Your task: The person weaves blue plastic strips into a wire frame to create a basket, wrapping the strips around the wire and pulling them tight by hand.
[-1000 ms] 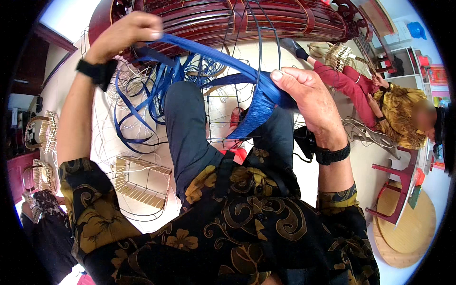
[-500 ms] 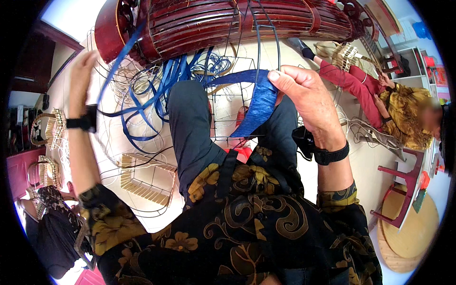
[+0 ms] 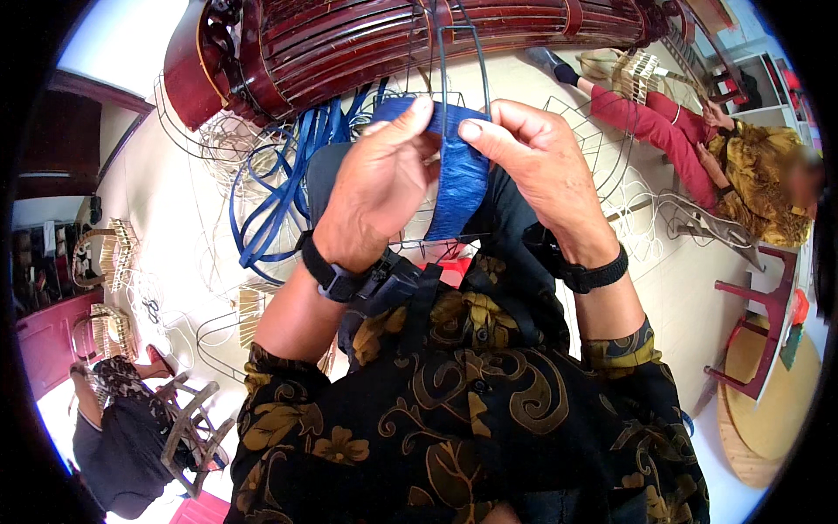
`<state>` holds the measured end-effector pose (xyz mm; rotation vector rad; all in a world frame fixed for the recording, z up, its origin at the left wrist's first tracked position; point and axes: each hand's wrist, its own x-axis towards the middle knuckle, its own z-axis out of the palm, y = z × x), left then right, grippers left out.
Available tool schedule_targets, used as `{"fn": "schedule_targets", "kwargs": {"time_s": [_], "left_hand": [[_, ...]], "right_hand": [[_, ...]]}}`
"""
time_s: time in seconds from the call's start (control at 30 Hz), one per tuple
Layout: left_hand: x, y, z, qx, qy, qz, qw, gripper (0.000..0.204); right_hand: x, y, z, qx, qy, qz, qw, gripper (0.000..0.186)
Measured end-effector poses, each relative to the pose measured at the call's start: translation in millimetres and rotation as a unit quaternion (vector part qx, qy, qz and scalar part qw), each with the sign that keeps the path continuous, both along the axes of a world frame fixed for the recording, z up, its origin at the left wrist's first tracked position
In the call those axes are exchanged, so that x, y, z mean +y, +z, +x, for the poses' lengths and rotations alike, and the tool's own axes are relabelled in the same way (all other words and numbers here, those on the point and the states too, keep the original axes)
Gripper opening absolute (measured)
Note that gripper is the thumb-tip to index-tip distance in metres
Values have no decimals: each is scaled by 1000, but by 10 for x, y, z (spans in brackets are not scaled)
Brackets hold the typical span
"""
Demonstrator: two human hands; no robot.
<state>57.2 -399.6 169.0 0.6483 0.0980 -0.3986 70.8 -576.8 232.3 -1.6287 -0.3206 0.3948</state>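
A wire basket frame [image 3: 486,74] stands between my knees, its dark rods rising in a tall narrow loop. Flat blue strip is wound closely on part of it, making a curved blue wrapped section [image 3: 463,196]. My right hand [image 3: 546,166] pinches the upper edge of this section beside the rod, thumb in front. From the other side my left hand [image 3: 380,188] closes on the blue strip [image 3: 397,106], thumb upward and fingers curled, partly hidden behind the palm. Loose blue strips [image 3: 275,196] hang in a bundle left of my knee.
A dark red slatted wooden bench [image 3: 367,44] spans the far side. Pale cord and wire frames lie on the tiled floor at left. At right sits a person [image 3: 698,157] in red trousers, near a red stool [image 3: 759,323]; another person [image 3: 131,437] is at lower left.
My left hand has come in from the far left, where it was raised beside a stretched blue strip, to meet my right hand at the frame. The right hand keeps its pinch.
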Motion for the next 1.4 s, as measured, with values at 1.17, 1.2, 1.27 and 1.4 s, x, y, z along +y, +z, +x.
{"fn": "schedule_targets", "kwargs": {"time_s": [1.17,1.2,1.27,1.4], "left_hand": [[-287,388,-84,-70,215,89,970,23],[-263,389,-63,-82,223,85,968,22],[-184,294,-112,-140,235,183,944,23],[-203,263,-126,-71,277,80,955,25]], "right_hand": [[-34,-287,-74,-59,-39,42,997,30],[-29,-292,-77,-46,-40,49,997,29],[-14,-288,-106,-20,-41,51,998,28],[-56,-277,-116,-22,-24,-23,999,29]]}}
